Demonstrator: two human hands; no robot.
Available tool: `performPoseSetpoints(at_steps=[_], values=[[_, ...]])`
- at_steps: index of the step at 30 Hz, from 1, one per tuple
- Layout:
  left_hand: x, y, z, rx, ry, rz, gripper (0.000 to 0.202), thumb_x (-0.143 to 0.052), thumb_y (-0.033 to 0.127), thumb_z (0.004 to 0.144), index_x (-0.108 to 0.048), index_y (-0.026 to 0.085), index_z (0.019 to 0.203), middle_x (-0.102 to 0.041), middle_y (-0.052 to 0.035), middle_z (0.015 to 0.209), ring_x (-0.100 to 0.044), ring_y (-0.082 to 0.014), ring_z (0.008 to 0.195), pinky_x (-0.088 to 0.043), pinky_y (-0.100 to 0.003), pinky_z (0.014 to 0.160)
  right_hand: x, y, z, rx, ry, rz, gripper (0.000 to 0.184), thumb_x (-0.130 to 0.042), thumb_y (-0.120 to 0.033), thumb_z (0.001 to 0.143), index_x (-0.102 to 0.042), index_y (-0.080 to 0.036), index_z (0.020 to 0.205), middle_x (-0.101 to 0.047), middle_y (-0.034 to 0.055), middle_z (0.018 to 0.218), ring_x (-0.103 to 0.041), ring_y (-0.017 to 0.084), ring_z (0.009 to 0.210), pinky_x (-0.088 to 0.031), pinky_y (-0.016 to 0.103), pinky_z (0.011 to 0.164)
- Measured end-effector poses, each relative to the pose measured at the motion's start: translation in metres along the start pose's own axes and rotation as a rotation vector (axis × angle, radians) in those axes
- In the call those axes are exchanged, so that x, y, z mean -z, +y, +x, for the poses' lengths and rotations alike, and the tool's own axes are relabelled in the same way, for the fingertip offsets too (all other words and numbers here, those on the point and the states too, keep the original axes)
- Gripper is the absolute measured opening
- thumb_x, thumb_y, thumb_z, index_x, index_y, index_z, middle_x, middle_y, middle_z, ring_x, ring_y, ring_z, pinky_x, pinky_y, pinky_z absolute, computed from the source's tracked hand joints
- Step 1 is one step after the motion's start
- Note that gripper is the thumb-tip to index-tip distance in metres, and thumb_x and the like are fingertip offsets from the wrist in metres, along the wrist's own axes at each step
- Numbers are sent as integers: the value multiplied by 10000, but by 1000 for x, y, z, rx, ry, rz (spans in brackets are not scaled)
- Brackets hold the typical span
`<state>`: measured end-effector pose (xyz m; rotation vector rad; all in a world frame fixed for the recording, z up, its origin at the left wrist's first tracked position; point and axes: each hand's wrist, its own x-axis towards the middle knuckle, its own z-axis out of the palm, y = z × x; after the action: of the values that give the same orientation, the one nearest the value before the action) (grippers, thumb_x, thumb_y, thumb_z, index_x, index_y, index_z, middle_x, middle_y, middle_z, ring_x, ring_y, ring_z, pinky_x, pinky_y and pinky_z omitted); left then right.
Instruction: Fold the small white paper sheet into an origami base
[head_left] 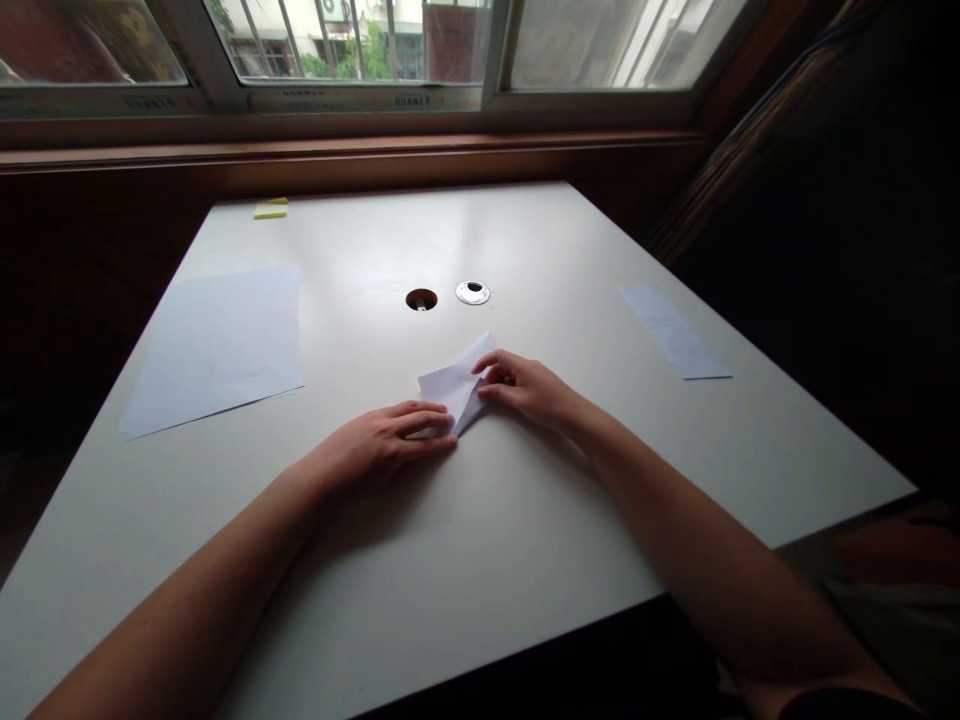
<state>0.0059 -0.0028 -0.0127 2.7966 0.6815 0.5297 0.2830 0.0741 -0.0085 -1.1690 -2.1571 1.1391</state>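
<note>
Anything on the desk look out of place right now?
The round cable-hole cover lies on the table beside its open hole, not seated in it. Nothing else stands out.

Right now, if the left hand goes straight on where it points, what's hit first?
Left hand already touches the folded paper; straight on, it would probably meet the right hand next.

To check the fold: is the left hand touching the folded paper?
Touching. In the head view, fingers of the left hand lie flat on the near corner of the folded paper, no gap.
</note>
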Motion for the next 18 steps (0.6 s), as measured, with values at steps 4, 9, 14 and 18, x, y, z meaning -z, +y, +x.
performPoseSetpoints(at_steps=[4, 9, 14, 18], values=[[1, 2, 1, 6, 1, -1, 440, -484, 147, 973, -542, 279, 1389, -596, -97, 1360, -519, -222, 1320, -504, -406, 1081, -8, -2, 2, -37, 79, -7, 212, -672, -330, 809, -641, -248, 1003, -678, -21, 837, -625, 165, 792, -475, 306, 749], [-1, 0, -1, 11, -21, -1, 454, -479, 136, 972, -534, 284, 1397, -564, -86, 1399, -496, -223, 1338, -503, -409, 1082, -15, -3, 3, -79, 175, -33, 208, -716, -347, 777, -634, -239, 934, -686, -26, 820, -627, 161, 767, -458, 290, 711], [-1, 0, -1, 7, -26, 15, 448, -479, 135, 967, -536, 265, 1392, -531, -73, 1446, -492, -225, 1335, -493, -404, 1091, -18, -7, 4, -68, 204, -102, 168, -704, -322, 793, -641, -237, 922, -694, -20, 830, -621, 164, 787, -441, 289, 709], [-3, 2, 1, -4, -34, 72, 450, -454, 127, 972, -508, 228, 1407, -533, -68, 1451, -523, -221, 1286, -499, -404, 1077, -17, -9, 5, -60, 189, -120, 159, -700, -316, 798, -639, -231, 917, -690, -14, 823, -618, 169, 810, -442, 290, 715]])
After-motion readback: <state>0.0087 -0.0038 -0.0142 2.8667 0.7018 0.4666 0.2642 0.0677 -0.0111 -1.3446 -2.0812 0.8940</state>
